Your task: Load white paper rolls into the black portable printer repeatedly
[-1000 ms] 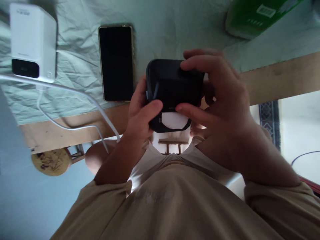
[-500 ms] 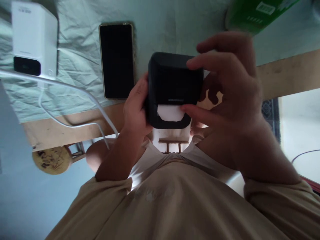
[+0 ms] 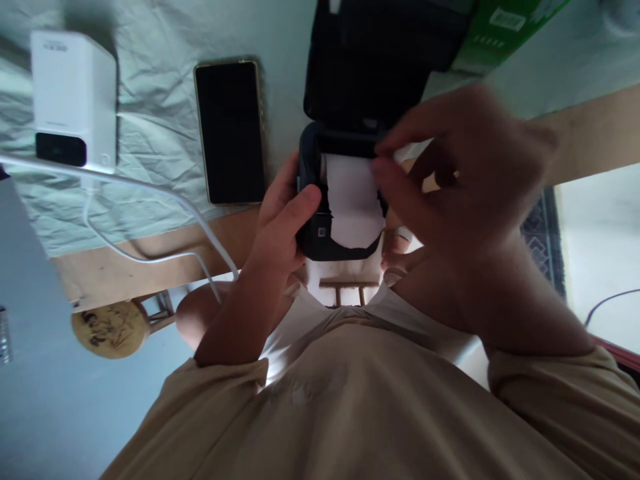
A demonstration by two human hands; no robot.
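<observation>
A small black printer (image 3: 345, 250) with its lid (image 3: 370, 67) swung up sits in my left hand (image 3: 287, 213). That hand is wrapped round the printer's left side, with the thumb over its edge. White paper (image 3: 353, 200) lies in the open body, and its rounded end hangs toward the front lip. My right hand (image 3: 460, 167), blurred, is at the paper's upper right edge with thumb and forefinger brought together on it. The inside of the printer behind the paper is dark.
On the cloth-covered table (image 3: 155, 40) lie a phone (image 3: 230, 133) and a white power bank (image 3: 73, 100) with a white cable (image 3: 150, 180). A green package (image 3: 500, 33) is behind the lid at right. A round stool (image 3: 110, 328) stands below left.
The printer's lid, shut before, now stands open and shows the paper inside. My right hand has moved from the lid and front slot to the paper's upper right edge.
</observation>
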